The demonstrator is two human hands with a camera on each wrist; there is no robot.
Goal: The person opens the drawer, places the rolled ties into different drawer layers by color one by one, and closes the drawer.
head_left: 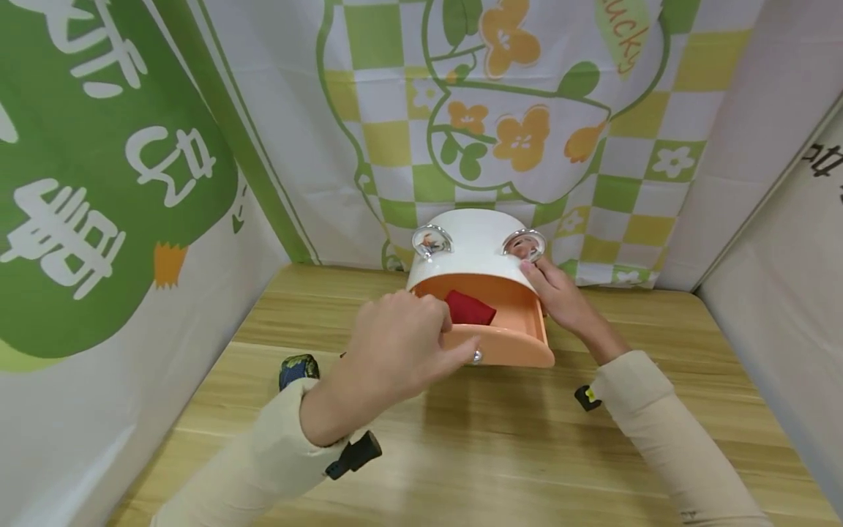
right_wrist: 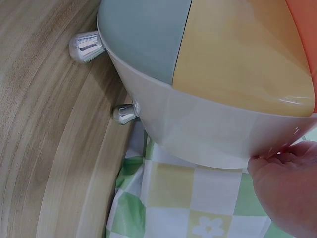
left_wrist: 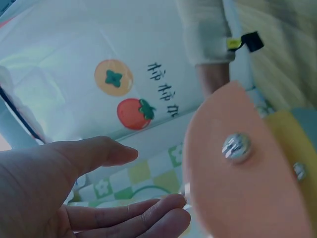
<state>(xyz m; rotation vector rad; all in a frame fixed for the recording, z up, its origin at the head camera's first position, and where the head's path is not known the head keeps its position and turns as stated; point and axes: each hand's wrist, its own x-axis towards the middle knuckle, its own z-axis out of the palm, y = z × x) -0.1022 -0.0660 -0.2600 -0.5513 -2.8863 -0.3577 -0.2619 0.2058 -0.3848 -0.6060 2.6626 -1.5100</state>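
A white drawer box (head_left: 477, 238) with two silver rings on top stands against the patterned cloth. Its orange top drawer (head_left: 497, 348) is pulled out, and a red folded cloth piece (head_left: 469, 309) lies inside. My left hand (head_left: 402, 344) is at the drawer's left front, fingertips right at the panel's edge in the left wrist view. There the thumb stands apart from the panel and its silver knob (left_wrist: 237, 148). My right hand (head_left: 563, 296) presses against the box's right side, thumb close under the right ring; its fingers are partly hidden.
Below the orange drawer are a yellow drawer (right_wrist: 242, 59) and a blue-grey drawer (right_wrist: 143, 34). Silver feet (right_wrist: 86, 47) hold the box above the wooden table (head_left: 500, 454). A dark patterned item (head_left: 298, 369) lies beside the left sleeve. Printed cloth walls (head_left: 290, 95) enclose the table.
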